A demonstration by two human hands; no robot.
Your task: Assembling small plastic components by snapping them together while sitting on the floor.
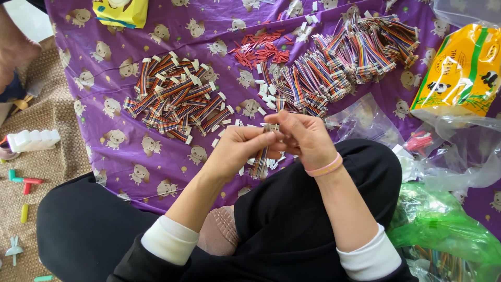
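Observation:
My left hand (pixel 241 148) and my right hand (pixel 304 137) meet over my lap, fingertips pinched together on one multicoloured ribbon cable (pixel 259 161) that hangs down between them. A white connector sits at its top end, at my fingertips. A pink band is on my right wrist. On the purple cloth (pixel 130 156) beyond lie a pile of ribbon cables with white connectors (pixel 175 99) to the left and a larger heap of cables (pixel 339 62) to the right. Loose white connectors (pixel 266 91) and small red pieces (pixel 259 50) lie between the piles.
A yellow packet (pixel 462 73) and clear plastic bags (pixel 459 151) lie at the right, a green plastic bag (pixel 443 230) lower right. A yellow box (pixel 120 11) sits at the top. Small toys (pixel 26 183) lie on the woven mat at the left. Another person's hand (pixel 13 52) shows upper left.

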